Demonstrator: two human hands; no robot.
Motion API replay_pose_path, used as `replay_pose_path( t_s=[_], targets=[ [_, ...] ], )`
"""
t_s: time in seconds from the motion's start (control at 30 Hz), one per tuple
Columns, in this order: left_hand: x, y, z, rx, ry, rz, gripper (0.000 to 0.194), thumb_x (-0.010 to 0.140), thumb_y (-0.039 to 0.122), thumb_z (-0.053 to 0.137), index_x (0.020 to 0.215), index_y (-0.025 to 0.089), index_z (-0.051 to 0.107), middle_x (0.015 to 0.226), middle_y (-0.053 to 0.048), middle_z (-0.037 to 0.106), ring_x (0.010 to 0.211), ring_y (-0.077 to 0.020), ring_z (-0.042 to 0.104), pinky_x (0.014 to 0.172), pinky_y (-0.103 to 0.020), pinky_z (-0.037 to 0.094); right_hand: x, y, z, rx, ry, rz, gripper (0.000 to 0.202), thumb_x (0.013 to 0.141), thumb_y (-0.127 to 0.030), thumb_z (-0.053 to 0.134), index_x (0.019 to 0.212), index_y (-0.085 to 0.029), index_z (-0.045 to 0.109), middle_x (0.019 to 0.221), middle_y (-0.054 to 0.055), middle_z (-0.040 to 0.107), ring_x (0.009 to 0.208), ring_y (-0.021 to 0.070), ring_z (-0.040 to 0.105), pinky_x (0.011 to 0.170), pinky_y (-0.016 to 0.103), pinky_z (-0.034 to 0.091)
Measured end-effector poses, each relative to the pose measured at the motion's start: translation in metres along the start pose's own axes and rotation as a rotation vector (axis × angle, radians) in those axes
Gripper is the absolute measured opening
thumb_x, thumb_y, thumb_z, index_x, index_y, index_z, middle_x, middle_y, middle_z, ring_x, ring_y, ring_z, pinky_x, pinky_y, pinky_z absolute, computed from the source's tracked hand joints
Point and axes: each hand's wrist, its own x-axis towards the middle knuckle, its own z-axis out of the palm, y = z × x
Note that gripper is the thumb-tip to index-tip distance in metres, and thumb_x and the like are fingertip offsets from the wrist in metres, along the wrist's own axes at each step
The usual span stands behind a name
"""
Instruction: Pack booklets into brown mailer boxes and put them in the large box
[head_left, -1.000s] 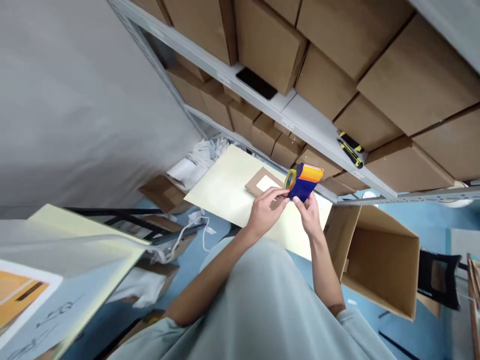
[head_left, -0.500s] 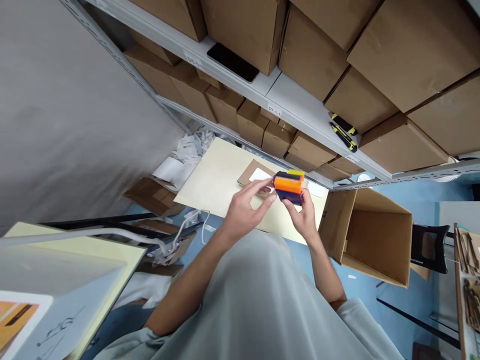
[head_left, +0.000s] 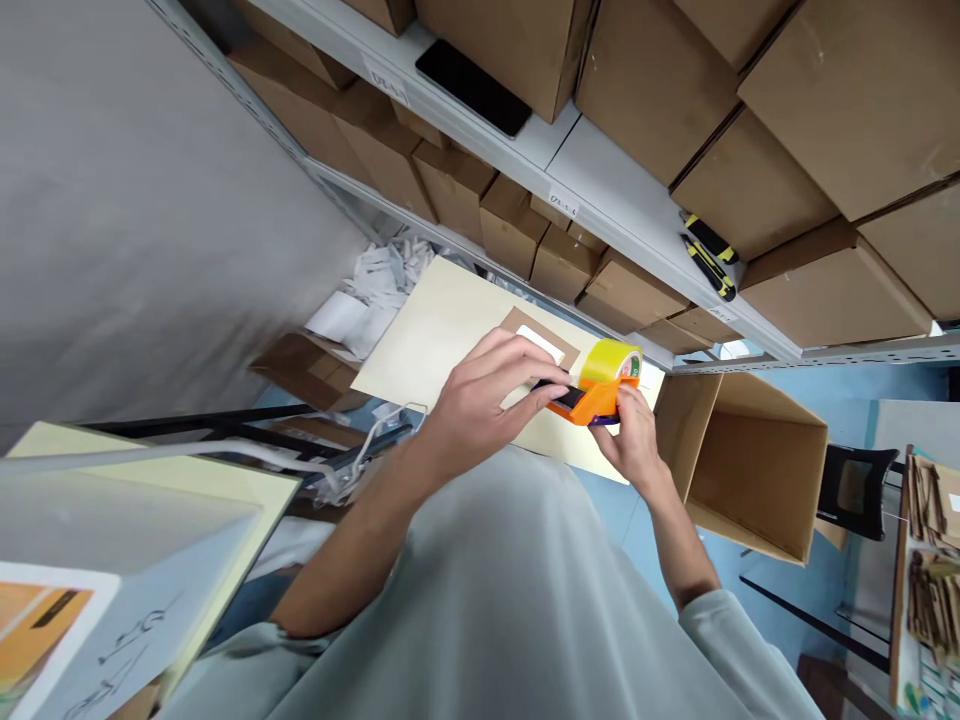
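Above the bench [head_left: 420, 330], near its right edge, we see the right hand [head_left: 636, 435] gripping the tape dispenser [head_left: 591, 403]. The tape roll [head_left: 604, 362] is already mounted; threading seems unfinished, and whether the left hand [head_left: 484, 400] pinches tape, we cannot tell.

Left of centre in the frame, bare cream tabletop [head_left: 416, 325] leaves my left hand [head_left: 484, 400] a path sideways, while the tape dispenser [head_left: 600, 395] fills the gap to my right hand [head_left: 634, 440]. Near the middle, a flat brown box [head_left: 555, 332] lies in the way; the grey shelf [head_left: 615, 185] bars the upper right, an open carton [head_left: 686, 430] the lower right.
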Motion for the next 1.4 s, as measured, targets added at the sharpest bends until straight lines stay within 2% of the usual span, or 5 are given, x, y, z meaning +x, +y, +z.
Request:
replay_pose_path(
  t_s=[0.27,0.53,0.77,1.1,1.4],
  targets=[
    [-0.042,-0.014,0.030,0.087,0.082,-0.136,0.010,0.108,0.026,0.066,0.107,0.028,0.076,0.098,-0.002,0.080,0.091,-0.0196,0.072,0.086,-0.037,0.058,-0.017,0.022,0.011,0.017,-0.133,-0.054,0.032,0.106,-0.038,0.067,0.131,-0.020,0.060,0.106,0.014,0.076,0.104,0.0335,0.075,0.091,0.054,0.066],
    [-0.149,-0.054,0.114,0.030,0.205,-0.566,0.014,0.110,0.030,0.059,0.100,0.025,0.068,0.097,-0.003,0.075,0.092,-0.0194,0.070,0.085,-0.035,0.060,-0.108,0.078,0.023,0.012,-0.525,0.052,0.035,0.112,-0.053,0.056,0.119,-0.019,0.062,0.097,0.013,0.077,0.095,0.0314,0.077,0.082,0.044,0.066],
    [-0.237,-0.121,0.184,-0.056,0.296,-0.924,0.016,0.102,0.036,0.061,0.099,0.024,0.070,0.100,-0.005,0.076,0.092,-0.0208,0.071,0.090,-0.037,0.060,-0.155,0.144,0.058,-0.128,-0.838,0.116,0.047,0.113,-0.058,0.047,0.127,-0.015,0.060,0.098,0.017,0.076,0.092,0.0336,0.076,0.078,0.043,0.063],
    [-0.233,-0.221,0.235,-0.185,0.472,-0.996,0.006,0.093,0.025,0.068,0.096,0.022,0.072,0.104,-0.006,0.078,0.095,-0.0207,0.072,0.088,-0.035,0.060,-0.148,0.174,0.128,-0.367,-0.857,0.216,0.058,0.115,-0.054,0.039,0.144,-0.006,0.051,0.116,0.025,0.075,0.106,0.0360,0.074,0.090,0.046,0.061],
    [-0.218,-0.244,0.262,-0.177,0.668,-0.968,0.005,0.094,0.022,0.070,0.096,0.024,0.074,0.102,-0.005,0.078,0.093,-0.0208,0.072,0.087,-0.034,0.060,-0.153,0.165,0.151,-0.476,-0.858,0.292,0.053,0.117,-0.048,0.036,0.143,-0.004,0.051,0.116,0.026,0.073,0.108,0.0338,0.074,0.091,0.042,0.060]
  ],
)
